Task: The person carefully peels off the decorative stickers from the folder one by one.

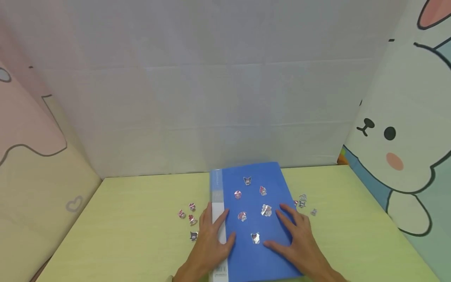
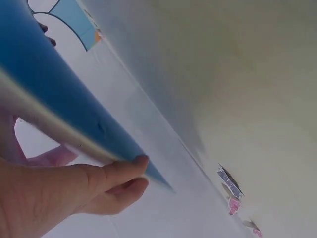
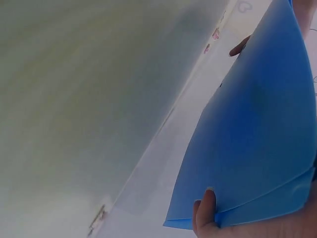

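Note:
In the head view a blue folder [image 1: 250,256] with shiny cartoon stickers [image 1: 266,210] on its cover lies on the table. My left hand [image 1: 215,243], fingers spread, lies over its pale spine. My right hand [image 1: 299,241], fingers also spread, lies at its right edge. The wrist views differ and show the folder raised and tilted. There my left hand [image 2: 74,188] pinches an edge of the folder [image 2: 74,109] between thumb and fingers. Fingers of my right hand [image 3: 247,225] curl over a lower corner of the folder [image 3: 257,119]; fingertips of the other hand [image 3: 239,47] show at its far edge.
Loose stickers [image 1: 192,220] lie on the yellow-green table [image 1: 141,243] left of the folder, and more stickers [image 1: 302,200] lie to its right. A pale cloth wall [image 1: 211,98] stands behind the table, with printed panels [image 1: 405,172] at the sides.

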`<state>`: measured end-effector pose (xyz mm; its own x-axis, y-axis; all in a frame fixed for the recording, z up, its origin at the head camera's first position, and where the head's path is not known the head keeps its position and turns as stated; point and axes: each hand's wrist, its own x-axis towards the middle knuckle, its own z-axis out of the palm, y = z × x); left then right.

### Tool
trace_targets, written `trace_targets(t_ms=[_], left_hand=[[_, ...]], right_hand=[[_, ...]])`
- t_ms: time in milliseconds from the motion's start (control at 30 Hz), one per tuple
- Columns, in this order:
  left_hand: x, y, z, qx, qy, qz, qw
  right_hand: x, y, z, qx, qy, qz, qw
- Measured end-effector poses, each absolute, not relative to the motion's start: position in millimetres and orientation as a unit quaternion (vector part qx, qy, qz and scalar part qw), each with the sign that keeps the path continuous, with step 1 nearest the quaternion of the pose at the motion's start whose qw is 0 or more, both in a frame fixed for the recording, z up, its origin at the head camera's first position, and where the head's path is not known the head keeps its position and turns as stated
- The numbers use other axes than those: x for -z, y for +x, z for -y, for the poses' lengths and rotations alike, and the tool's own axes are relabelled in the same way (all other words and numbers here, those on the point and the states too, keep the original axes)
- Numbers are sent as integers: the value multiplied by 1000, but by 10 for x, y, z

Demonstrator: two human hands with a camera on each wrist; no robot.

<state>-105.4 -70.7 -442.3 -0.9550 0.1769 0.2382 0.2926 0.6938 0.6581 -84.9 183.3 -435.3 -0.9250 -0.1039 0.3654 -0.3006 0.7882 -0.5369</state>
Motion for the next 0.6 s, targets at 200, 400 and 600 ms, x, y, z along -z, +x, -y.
trace_targets(t_ms=[200, 400, 600], left_hand=[[4447, -1065, 781, 365, -149, 919, 1], [4462, -1054, 835, 365, -174, 912, -66], [4481, -1026, 818, 331, -163, 920, -133]], right_hand=[[4376, -848, -1816, -290, 98, 942, 137], [4387, -863, -1830, -281, 102, 946, 123], [4390, -861, -1845, -285, 87, 952, 75]])
